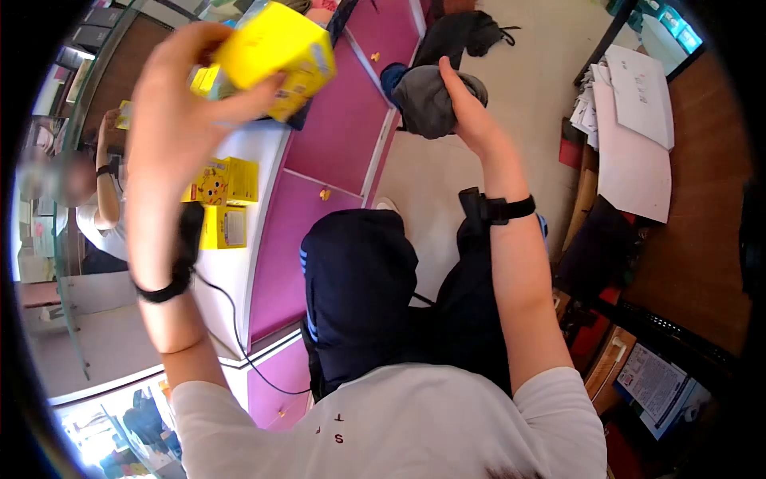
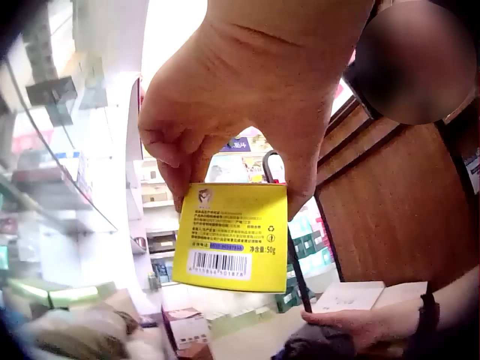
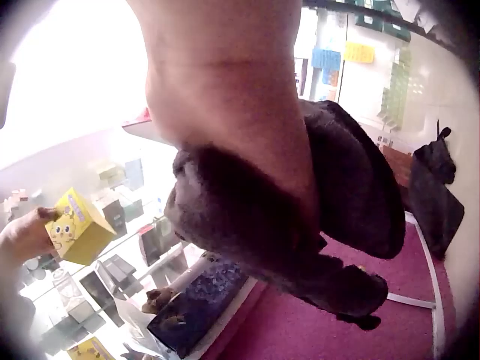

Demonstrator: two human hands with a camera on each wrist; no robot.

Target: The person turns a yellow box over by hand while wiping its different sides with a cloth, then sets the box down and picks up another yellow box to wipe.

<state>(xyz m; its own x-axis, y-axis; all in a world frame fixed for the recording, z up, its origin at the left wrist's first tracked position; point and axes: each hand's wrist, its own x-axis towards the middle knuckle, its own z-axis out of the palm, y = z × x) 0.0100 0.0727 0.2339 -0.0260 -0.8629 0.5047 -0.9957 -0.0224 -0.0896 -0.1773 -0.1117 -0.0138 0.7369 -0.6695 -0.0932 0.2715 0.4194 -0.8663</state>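
Raised at the upper left of the head view, my left hand (image 1: 175, 112) pinches a small yellow box (image 1: 275, 52) between thumb and fingers. A printed face with a barcode shows on the box (image 2: 232, 236) in the left wrist view. My right hand (image 1: 479, 112) holds a dark grey cloth (image 1: 429, 100) over the floor, thumb along its near side and the other fingers hidden. From the right wrist, the bunched cloth (image 3: 240, 210) hangs in soft folds around the hand. More yellow boxes (image 1: 219, 184) stand on the white counter below my left hand.
Pink cabinet doors (image 1: 319, 120) front the white counter (image 1: 219, 283). A black cable (image 1: 235, 311) runs from the left wrist. Behind the counter, glass shelving and a reflection line the left side. A dark bag (image 1: 463, 36) lies on the floor; papers (image 1: 634, 104) are stacked at right.
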